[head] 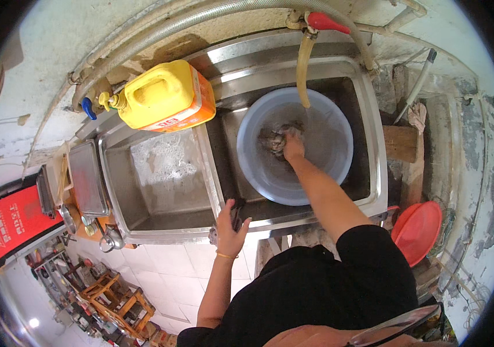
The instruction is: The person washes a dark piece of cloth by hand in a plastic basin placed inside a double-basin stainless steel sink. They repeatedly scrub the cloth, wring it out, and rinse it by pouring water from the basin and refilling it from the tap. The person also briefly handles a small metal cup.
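Note:
A round light-blue plastic basin [251,173] holding water stands in the right bowl of a stainless steel double sink [379,173]. My right hand [294,146] reaches down into that water, its fingers on a crumpled, wet, brownish cloth [276,142]; how they close on it is partly hidden. Over the sink's front edge, near the divider, my left hand [231,230] is raised with thumb and fingers apart and nothing held in it. A dark cloth [237,211] lies on the rim just behind that hand. From the red-handled tap, a yellowish hose [304,71] hangs down into the basin.
A yellow pump-top jug [164,93] lies across the back of the left bowl, where suds [164,156] cover part of the bottom. Metal trays [87,178] stand left of the sink. Red plastic basins [420,234] and a wooden block [399,142] are at the right.

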Demonstrator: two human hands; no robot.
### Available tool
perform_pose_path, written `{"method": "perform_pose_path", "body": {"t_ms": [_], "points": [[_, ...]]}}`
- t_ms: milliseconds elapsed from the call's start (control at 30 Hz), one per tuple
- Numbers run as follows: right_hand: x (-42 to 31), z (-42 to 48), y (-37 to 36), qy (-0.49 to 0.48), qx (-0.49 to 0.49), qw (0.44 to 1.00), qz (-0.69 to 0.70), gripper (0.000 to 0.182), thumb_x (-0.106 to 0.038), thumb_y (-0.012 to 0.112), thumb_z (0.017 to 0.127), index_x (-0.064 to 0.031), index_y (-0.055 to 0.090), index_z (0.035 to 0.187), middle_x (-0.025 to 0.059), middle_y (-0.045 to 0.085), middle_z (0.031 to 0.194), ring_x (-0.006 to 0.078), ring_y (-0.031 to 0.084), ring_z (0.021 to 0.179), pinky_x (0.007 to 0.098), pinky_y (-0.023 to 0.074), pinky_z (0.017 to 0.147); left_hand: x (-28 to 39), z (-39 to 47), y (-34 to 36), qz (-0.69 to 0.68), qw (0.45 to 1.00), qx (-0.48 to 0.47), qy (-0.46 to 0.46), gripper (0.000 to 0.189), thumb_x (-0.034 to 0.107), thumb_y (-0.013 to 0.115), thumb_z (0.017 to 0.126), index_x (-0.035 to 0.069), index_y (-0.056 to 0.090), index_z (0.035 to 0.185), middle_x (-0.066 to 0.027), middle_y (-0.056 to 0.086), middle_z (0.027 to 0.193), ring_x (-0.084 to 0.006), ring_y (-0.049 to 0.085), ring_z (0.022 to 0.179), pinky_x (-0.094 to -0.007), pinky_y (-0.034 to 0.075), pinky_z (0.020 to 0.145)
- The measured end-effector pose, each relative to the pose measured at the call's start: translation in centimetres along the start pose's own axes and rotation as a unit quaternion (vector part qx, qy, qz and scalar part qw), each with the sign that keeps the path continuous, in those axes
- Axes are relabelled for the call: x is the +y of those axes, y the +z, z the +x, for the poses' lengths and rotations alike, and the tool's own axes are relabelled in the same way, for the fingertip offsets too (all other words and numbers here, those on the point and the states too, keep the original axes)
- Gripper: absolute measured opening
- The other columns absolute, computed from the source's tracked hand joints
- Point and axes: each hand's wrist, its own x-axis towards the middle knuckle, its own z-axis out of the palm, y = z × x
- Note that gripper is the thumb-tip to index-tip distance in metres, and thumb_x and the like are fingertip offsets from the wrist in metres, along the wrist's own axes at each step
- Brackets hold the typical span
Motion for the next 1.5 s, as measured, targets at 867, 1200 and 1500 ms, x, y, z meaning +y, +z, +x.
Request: {"method": "perform_pose_path", "body": {"t_ms": [867,1200,1500], "points": [[-4.5,-18.3,-16.0,-0.040,-0.020,0.837,0.545,0.044,-0.033,0.051,0.088,0.0035,0.047,0.111,0.0219,0.057,0.101,0.0282,0.056,0.094,0.0354,0.0425,0.082,-3.0,18.3,16.9,-0.609,0.657,-0.217,-0.388,0.038,0.037,0.060,0.081,0.003,0.060,0.098,-0.0123,0.063,0.092,-0.0261,0.060,0.077,-0.0387,0.051,0.070],[-3.7,-14.1,-15.8,-0.058,0.147,0.960,0.232,0.042,-0.041,0.044,0.090,-0.0003,0.053,0.084,0.0221,0.060,0.069,0.0419,0.058,0.064,0.0469,0.0460,0.059,2.1,17.2,17.3,-0.615,0.705,-0.060,-0.348,0.049,0.042,0.064,0.078,0.002,0.056,0.104,-0.0088,0.060,0.095,-0.0247,0.059,0.084,-0.0375,0.050,0.074],[4.7,-3.7,-10.2,0.175,0.137,0.938,0.266,0.042,-0.038,0.045,0.090,-0.0024,0.047,0.111,0.0272,0.056,0.098,0.0389,0.057,0.090,0.0438,0.0467,0.075,2.6,17.6,18.6,-0.519,0.753,-0.120,-0.387,0.066,0.048,0.054,0.084,0.007,0.031,0.130,-0.0084,0.037,0.130,-0.0274,0.035,0.120,-0.0431,0.031,0.099]]}}
